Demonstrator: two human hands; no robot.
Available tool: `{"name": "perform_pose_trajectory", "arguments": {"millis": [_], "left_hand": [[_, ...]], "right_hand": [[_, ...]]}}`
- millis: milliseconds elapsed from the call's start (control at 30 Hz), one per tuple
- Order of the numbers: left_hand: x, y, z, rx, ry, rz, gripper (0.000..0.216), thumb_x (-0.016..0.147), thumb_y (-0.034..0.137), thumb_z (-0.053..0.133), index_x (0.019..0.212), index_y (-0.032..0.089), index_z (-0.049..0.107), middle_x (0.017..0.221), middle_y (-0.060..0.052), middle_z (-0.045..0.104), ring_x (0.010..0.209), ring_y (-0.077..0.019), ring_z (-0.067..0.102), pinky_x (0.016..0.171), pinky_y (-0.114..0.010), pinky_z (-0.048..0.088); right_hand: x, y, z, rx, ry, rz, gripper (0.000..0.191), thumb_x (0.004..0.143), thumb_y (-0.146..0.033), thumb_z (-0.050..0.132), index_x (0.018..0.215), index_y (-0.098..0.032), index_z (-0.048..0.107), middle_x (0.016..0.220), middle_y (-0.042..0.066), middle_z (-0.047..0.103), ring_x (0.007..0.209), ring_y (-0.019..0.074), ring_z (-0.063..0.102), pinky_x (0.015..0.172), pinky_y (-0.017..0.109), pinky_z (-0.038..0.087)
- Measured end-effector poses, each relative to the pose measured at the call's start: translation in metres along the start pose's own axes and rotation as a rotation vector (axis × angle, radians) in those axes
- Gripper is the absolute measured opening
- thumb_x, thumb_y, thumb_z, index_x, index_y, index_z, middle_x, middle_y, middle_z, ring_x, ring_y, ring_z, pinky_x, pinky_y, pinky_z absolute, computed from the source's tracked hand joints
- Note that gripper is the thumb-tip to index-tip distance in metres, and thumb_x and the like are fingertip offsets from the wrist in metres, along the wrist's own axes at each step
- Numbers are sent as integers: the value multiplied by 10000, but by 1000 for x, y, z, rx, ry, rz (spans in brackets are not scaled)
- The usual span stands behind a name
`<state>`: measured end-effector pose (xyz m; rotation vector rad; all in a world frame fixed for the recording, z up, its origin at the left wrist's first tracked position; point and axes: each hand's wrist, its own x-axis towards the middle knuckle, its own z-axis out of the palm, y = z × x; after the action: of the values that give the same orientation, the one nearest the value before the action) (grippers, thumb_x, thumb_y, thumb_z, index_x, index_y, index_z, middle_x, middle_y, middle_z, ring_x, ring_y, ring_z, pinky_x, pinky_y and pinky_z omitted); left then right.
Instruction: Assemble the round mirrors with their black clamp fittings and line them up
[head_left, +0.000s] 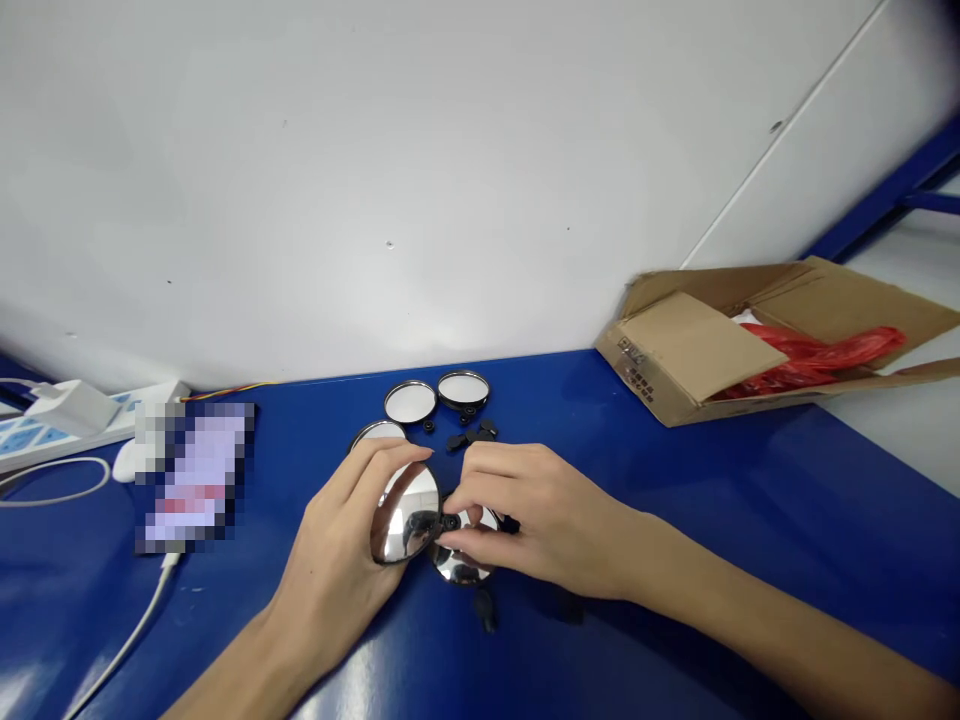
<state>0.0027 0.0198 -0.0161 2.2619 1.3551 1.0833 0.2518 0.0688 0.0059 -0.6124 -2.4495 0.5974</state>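
Note:
A round convex mirror [405,512] with a dark rim is tilted up in my left hand [337,540], whose fingers and thumb wrap its edge. At the mirror's right edge, the thumb and fingers of my right hand [525,510] close on a small black mount [451,522]. Beneath that hand lies a second round mirror [461,567], partly covered. Behind my left hand another mirror [381,431] shows only in part. Farther back, two round mirrors [410,403] [463,388] lie face up, with small black fittings [472,435] close by.
An open cardboard box [660,360] with red plastic [825,355] inside stands at the back right. On the left lie a blurred phone [199,470], its white cable [142,630] and a power strip [139,405]. A white wall [420,180] bounds the blue table [675,480].

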Motion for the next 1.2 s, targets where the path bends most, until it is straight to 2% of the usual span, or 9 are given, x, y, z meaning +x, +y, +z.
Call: {"name": "perform_pose_trajectory", "arguments": {"millis": [100, 200, 300, 467, 633, 767, 900, 1067, 1200], "left_hand": [[4, 0, 0, 93, 154, -52, 604, 967, 133, 741, 1519, 317, 581, 1560, -92, 597, 1427, -303, 630, 1087, -462, 621], [8, -1, 1, 105, 320, -132, 696, 974, 234, 790, 1609, 284, 512, 1627, -140, 520, 1357, -323, 648, 945, -463, 669], [9, -5, 1, 37, 387, -222, 691, 986, 343, 804, 1599, 263, 497, 1546, -138, 542, 1287, -311, 659, 896, -461, 667], [6, -11, 2, -3, 345, -314, 672, 1007, 389, 782, 1593, 262, 479, 1524, -138, 569, 1249, -314, 676, 878, -485, 668], [5, -10, 3, -7, 341, -317, 651, 1020, 369, 766, 1593, 257, 477, 1510, -136, 566, 1260, -301, 666, 876, -465, 670], [5, -6, 1, 7, 353, -315, 650, 1023, 365, 758, 1605, 255, 489, 1485, -135, 531, 1278, -300, 638, 857, -438, 668], [4, -4, 0, 12, 350, -315, 625, 1033, 373, 739, 1598, 264, 495, 1482, -133, 519, 1266, -297, 634, 856, -435, 673], [4, -6, 1, 30, 311, -327, 600, 1031, 379, 732, 1577, 280, 503, 1454, -135, 539, 1151, -295, 668, 764, -415, 667], [4, -11, 2, 71, 224, -321, 524, 1024, 371, 736, 1512, 292, 563, 1419, -134, 566, 1231, -342, 622, 721, -392, 637]], "right_hand": [[11, 3, -9, -58, 43, -10, 164, 1127, -337, 729, 1113, -183, 785, 976, 46, 738, 907, 198, 672, 819, 322, 537], [25, 14, -14, -119, 149, 42, 147, 1114, -320, 751, 1089, -187, 807, 954, 50, 760, 936, 214, 692, 856, 334, 543], [39, 29, -13, -215, 179, 185, 144, 1096, -306, 781, 1023, -190, 826, 927, 41, 754, 902, 207, 695, 832, 331, 531], [57, 44, -2, -279, 132, 328, 108, 1075, -260, 808, 998, -188, 836, 922, 40, 766, 835, 194, 699, 769, 325, 500], [67, 44, 6, -292, 79, 355, 282, 1073, -282, 814, 810, -190, 768, 842, 42, 774, 770, 190, 698, 722, 331, 469], [70, 45, 9, -300, 55, 388, 330, 1058, -266, 830, 759, -189, 713, 826, 35, 776, 738, 180, 702, 698, 322, 458], [70, 44, 12, -325, 59, 413, 263, 1064, -271, 824, 828, -191, 739, 825, 30, 762, 773, 192, 698, 713, 324, 459], [63, 39, 13, -371, 62, 412, 152, 1070, -254, 812, 936, -188, 786, 898, 54, 772, 869, 227, 705, 769, 347, 480], [55, 35, 8, -390, 64, 413, 107, 1056, -219, 814, 955, -194, 793, 880, 55, 773, 873, 244, 708, 766, 361, 485]]}}
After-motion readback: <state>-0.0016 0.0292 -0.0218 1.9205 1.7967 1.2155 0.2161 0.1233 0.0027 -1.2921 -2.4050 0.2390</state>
